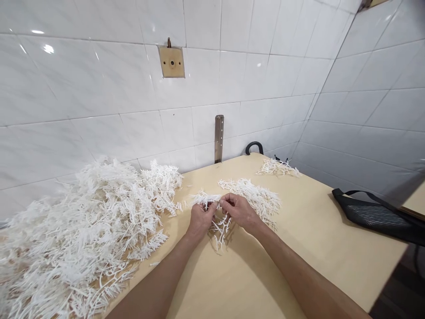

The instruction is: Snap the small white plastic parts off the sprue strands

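My left hand [201, 220] and my right hand [238, 210] meet over the middle of the table, fingertips almost touching. Pinched in my left hand is a white branched plastic sprig [220, 231], its forked stems hanging below the fingers. My right thumb and fingers close on the same sprig near its top. Behind my left fingers lies a small white tuft [202, 196]; whether it joins the held sprig I cannot tell. Just beyond my right hand a small heap of white sprigs [255, 197] rests on the table.
A large pile of white sprigs [109, 221] covers the table's left side. A few sprigs [277, 167] lie at the far right, near a black curved handle [254, 145]. A black chair back [375, 217] stands at the right edge. The tiled wall [212, 79] bounds the tan table [325, 239] behind.
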`<state>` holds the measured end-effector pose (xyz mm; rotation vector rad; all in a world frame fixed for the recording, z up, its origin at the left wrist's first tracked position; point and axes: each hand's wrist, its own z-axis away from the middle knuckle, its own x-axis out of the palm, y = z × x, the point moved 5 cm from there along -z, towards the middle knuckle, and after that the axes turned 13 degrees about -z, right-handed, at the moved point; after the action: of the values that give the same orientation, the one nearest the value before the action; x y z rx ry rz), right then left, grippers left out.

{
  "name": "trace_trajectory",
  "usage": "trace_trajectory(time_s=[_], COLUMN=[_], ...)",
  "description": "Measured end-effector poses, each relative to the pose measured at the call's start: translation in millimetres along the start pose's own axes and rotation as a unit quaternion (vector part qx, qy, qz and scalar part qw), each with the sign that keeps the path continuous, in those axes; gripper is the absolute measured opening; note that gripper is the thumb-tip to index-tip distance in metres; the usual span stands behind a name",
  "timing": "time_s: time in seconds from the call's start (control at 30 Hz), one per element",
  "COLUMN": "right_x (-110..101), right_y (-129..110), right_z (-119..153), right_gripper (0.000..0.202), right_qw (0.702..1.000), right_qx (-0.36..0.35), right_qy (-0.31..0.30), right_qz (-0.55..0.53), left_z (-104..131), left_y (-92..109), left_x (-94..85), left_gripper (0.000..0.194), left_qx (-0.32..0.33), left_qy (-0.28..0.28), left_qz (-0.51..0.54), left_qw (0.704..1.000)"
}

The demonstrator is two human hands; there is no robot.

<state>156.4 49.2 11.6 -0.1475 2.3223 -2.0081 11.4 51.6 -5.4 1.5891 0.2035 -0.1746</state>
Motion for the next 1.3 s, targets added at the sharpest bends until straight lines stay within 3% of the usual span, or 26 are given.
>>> trace_trajectory(time_s=[0.33,0.87,1.13,1.3], right_x=[0,3,-3,-1], right_y=[6,15,14,9], right_z=[-3,-4,-3,-1], right_gripper=[0.022,0.025,0.014,0.012], right_qw=[0.998,0.996,0.996,0.994], right_qx=[0.014,0.048,0.043,0.03], right_qy=[-0.056,-0.025,0.03,0.026], right_qz=[-0.019,-0.067,0.067,0.101], left_z=[-2,0,-1,-1], left_y=[1,1,1,0], left_x=[-2.0,1.0,-3.2,-3.7], left_gripper=[0.032,0.031,0.029,0.031], left_qx=[0.026,0.004,0.035,0.037], left_qy=[0.005,-0.002,0.053,0.061], left_qz=[-0.029,0.012,-0.055,-0.076], left_qw=[0.999,1.0,0.996,0.995])
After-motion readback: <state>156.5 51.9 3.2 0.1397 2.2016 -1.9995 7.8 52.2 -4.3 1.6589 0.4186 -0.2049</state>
